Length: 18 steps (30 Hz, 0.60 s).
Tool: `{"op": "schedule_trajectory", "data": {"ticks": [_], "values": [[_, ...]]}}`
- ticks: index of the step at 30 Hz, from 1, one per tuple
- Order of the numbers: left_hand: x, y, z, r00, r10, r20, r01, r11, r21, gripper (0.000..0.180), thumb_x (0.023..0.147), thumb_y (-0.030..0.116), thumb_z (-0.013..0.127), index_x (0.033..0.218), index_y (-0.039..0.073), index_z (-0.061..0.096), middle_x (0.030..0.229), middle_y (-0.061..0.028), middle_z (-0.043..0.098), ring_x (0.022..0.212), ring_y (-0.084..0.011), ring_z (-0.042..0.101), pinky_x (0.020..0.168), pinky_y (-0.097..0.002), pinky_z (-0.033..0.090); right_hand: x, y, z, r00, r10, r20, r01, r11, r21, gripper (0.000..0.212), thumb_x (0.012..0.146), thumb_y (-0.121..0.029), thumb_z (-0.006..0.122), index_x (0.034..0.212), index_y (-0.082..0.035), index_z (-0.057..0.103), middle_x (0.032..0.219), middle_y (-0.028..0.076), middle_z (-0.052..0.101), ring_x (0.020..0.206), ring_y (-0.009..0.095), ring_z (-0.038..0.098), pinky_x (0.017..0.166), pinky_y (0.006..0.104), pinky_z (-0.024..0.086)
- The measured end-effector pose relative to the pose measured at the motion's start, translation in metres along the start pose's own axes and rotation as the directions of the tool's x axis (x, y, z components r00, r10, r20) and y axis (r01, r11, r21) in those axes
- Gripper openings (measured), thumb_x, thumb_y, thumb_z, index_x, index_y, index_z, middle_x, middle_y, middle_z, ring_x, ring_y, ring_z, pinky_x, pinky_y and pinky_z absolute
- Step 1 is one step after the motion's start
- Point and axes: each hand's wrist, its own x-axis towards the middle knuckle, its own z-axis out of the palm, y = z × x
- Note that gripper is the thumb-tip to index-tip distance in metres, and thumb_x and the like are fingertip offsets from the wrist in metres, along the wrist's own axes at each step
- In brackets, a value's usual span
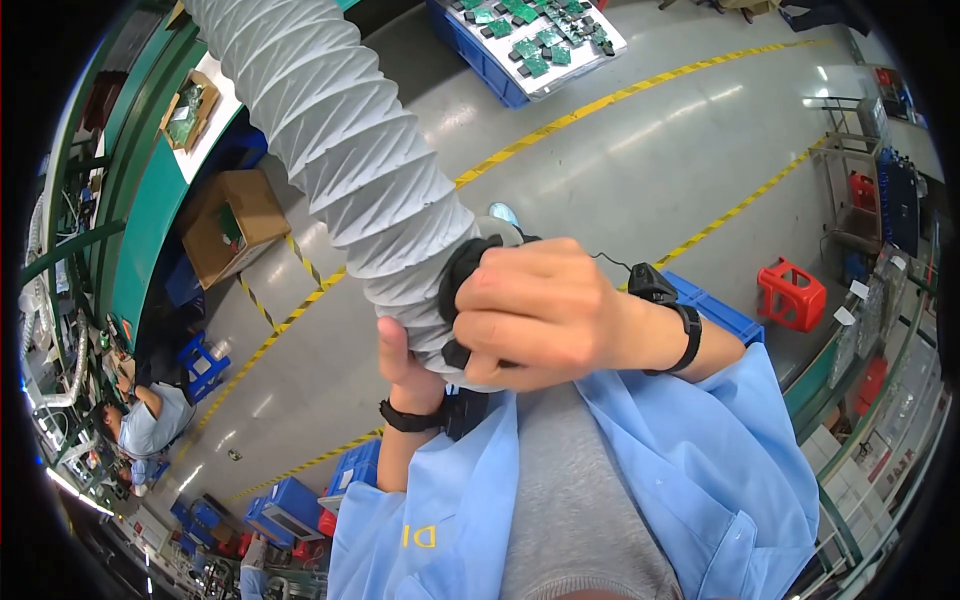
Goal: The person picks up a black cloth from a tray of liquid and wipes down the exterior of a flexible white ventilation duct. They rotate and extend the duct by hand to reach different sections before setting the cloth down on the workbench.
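Observation:
A thick, ribbed, whitish-grey flexible duct hose [345,150] comes down from the upper left to end in front of my chest. My left hand [408,372] is at its lower end, with the thumb up along the left side and the other fingers hidden behind the hose. On the right side of that end, my right hand [545,315] is closed, fingers curled around a black curved piece [462,277] pressed against the hose. Most of this piece is covered by the fingers, so I cannot make out its kind. Both wrists wear black straps with a small black device.
A green-edged workbench [150,235] runs along the left, with an open cardboard box [232,225] beside it. Green circuit boards [540,45] cover a table at the top. A red stool [791,295] stands at right. At far left, a person [155,420] sits working.

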Motion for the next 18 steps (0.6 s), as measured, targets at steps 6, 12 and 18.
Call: {"op": "schedule_trajectory", "data": {"ticks": [6, 12, 18], "values": [[-0.005, -0.009, -0.023, 0.931, 0.042, 0.362, 0.083, 0.943, -0.321, 0.106, 0.092, 0.082, 0.043, 0.156, -0.002, 0.035, 0.156, -0.0151, 0.046, 0.142, -0.0289, 0.046, 0.119, -0.0438, 0.035, -0.019, 0.036, -0.023, 0.994, 0.112, 0.007, -0.112, 0.994, 0.008, 0.019, 0.062, 0.001, 0.069, 0.080, -0.002, 0.066, 0.074, 0.005, 0.060, 0.058, 0.020, 0.057, 0.049, 0.0314, 0.045], [-0.005, -0.006, -0.005, 0.978, 0.159, 0.134, -0.139, 0.980, -0.145, 0.100, 0.095, 0.081, 0.036, 0.154, 0.000, 0.038, 0.155, -0.0121, 0.047, 0.141, -0.0253, 0.045, 0.119, -0.0430, 0.032, 0.013, 0.005, -0.028, 0.979, 0.147, -0.140, -0.095, 0.941, 0.324, 0.024, 0.062, 0.002, 0.070, 0.085, 0.000, 0.068, 0.082, 0.010, 0.063, 0.060, 0.021, 0.056, 0.050, 0.0328, 0.046], [-0.005, 0.001, -0.007, 0.958, 0.126, 0.257, -0.119, 0.992, -0.044, 0.092, 0.097, 0.077, 0.035, 0.152, 0.004, 0.042, 0.157, -0.0093, 0.045, 0.143, -0.0202, 0.039, 0.122, -0.0403, 0.026, 0.021, -0.002, -0.027, 0.997, -0.050, 0.060, 0.053, 0.997, -0.051, 0.026, 0.061, 0.002, 0.071, 0.087, 0.001, 0.068, 0.088, 0.009, 0.060, 0.061, 0.020, 0.055, 0.049, 0.0311, 0.045]]}}
